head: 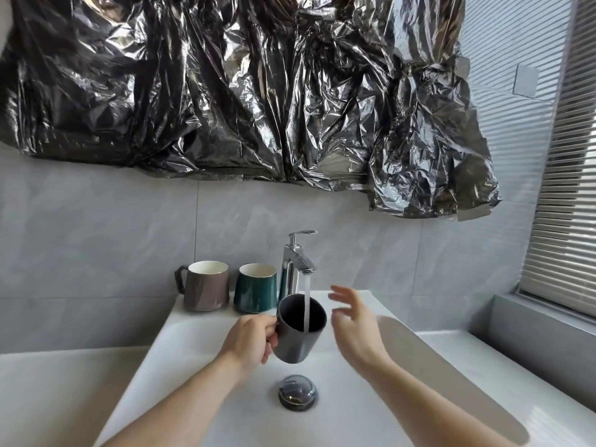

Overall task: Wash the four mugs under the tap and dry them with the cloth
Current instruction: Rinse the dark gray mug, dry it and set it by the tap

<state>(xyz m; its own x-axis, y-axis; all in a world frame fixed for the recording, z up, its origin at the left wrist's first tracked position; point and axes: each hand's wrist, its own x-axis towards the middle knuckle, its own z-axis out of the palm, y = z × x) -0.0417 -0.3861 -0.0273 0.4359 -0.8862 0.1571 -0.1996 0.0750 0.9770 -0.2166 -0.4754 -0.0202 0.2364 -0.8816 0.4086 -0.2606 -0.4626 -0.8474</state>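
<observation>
Head view. Item: dark grey mug (301, 329), one, which I hold by its handle in my left hand (250, 338), fingers curled round it, above the middle of the sink (200, 375). Water from the tap (295, 264) runs straight into it. My right hand (353, 321) hangs just beside the mug, fingers loose, holding nothing.

Method, as I judge it: tilt and turn the mug under the stream and rub the inside with the free fingers.

Count: mugs in sight, three; brown mug (206, 285) and green mug (256, 288) stand on the sink's back edge, left of the tap. Fourth mug and cloth not in view. Drain plug (297, 391), one.
</observation>
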